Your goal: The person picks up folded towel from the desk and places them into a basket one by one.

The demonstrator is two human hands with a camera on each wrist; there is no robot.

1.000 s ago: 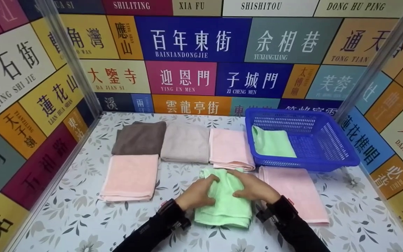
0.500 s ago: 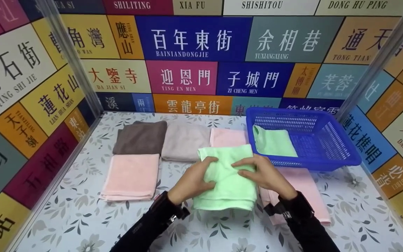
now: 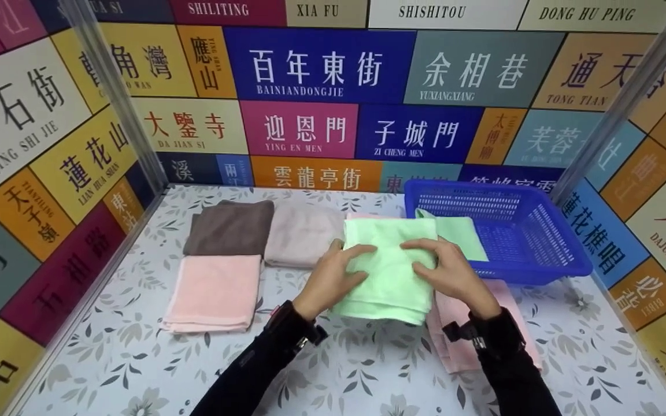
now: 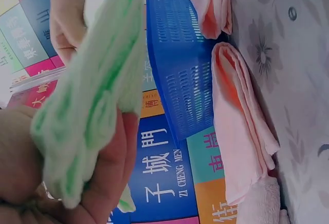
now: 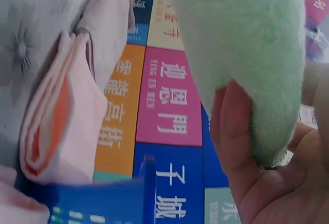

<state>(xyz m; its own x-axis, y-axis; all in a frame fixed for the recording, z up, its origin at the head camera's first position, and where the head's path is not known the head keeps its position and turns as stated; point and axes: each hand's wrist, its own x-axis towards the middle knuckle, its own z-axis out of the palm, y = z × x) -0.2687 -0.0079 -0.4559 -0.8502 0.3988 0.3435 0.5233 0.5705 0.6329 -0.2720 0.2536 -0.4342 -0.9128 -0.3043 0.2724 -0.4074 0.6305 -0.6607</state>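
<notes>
Green terry, folded thick, sits lifted off the table in the middle of the head view: the green towel (image 3: pixel 389 271) is carried between both hands. The left hand (image 3: pixel 333 277) pinches its left edge, thumb on top and fingers curled under; the right hand (image 3: pixel 451 271) grips the right edge the same way. The wrist views confirm it, with the fabric bunched in each palm.

The towel hangs just left of the blue basket (image 3: pixel 541 242), its far edge near the basket's rim, where a second green cloth (image 3: pixel 460 237) already lies inside. So the step in hand looks like the carry to the basket. The next move, I judge, calls for swinging the towel right, clearing the near rim, and lowering it flat onto that cloth before the fingers let go.

Pink towels (image 3: pixel 213 292) and two brownish ones (image 3: pixel 230 228) lie at centre left.
</notes>
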